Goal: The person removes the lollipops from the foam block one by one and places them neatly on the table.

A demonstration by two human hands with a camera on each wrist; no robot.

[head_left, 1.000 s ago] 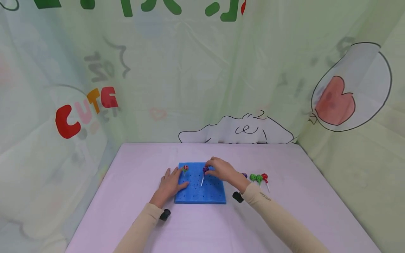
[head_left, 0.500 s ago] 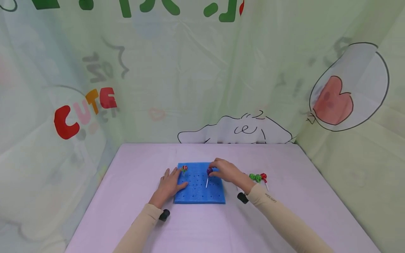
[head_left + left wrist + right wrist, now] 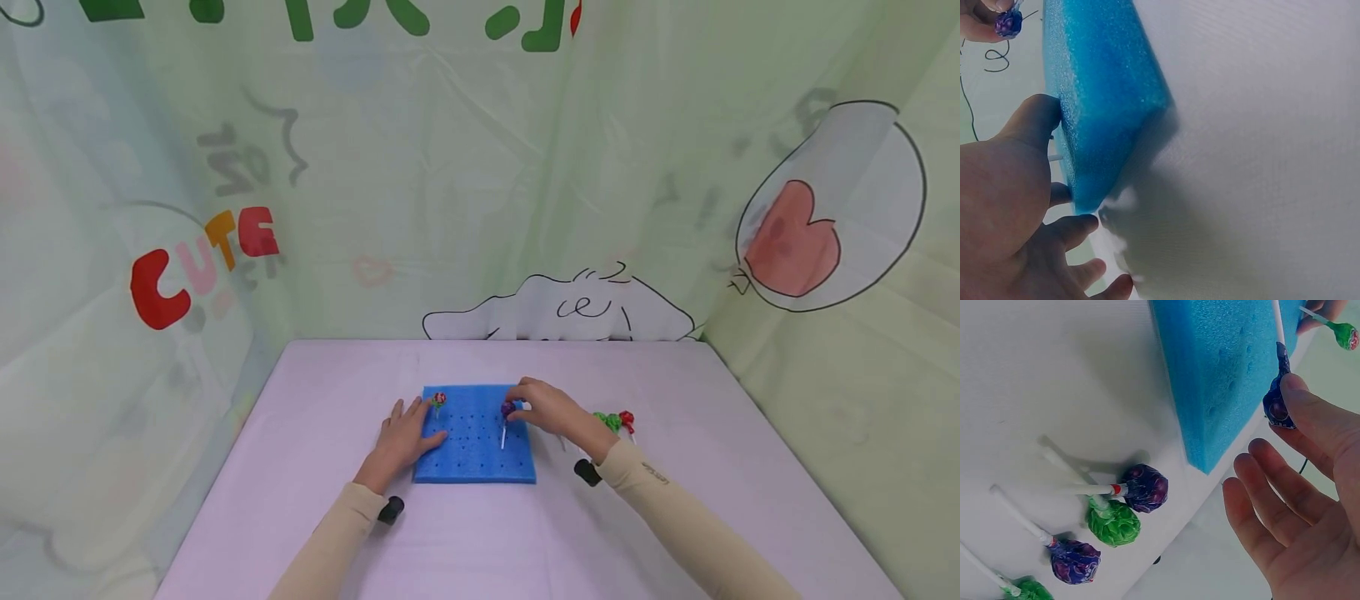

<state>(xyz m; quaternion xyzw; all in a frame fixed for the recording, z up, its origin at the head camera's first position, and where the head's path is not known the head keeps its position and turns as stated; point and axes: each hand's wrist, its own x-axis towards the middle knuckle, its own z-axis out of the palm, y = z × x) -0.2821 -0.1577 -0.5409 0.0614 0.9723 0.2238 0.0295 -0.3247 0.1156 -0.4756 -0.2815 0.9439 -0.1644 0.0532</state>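
Observation:
My right hand (image 3: pixel 551 408) pinches a purple-wrapped lollipop (image 3: pixel 507 409) by its candy head, between thumb and index finger. Its white stick points down over the right part of a blue foam board (image 3: pixel 472 462) dotted with small holes; whether the tip touches the board cannot be told. In the right wrist view the other fingers (image 3: pixel 1257 506) of that hand hang loose. My left hand (image 3: pixel 403 437) rests on the board's left edge with fingers spread, the thumb on the top face. Near its fingertips, a red-and-green lollipop (image 3: pixel 439 399) stands upright in the board's far left corner.
Right of the board, several lollipops lie on the pale table (image 3: pixel 480 542), among them a green one (image 3: pixel 1114 524), purple ones (image 3: pixel 1075 561) and a red one (image 3: pixel 627 417). My right forearm partly hides them in the head view. A printed curtain (image 3: pixel 480 183) encloses the table behind.
My right hand has moved right and slightly nearer across the board, carrying the purple lollipop with its stick down. The left hand has stayed in place on the board.

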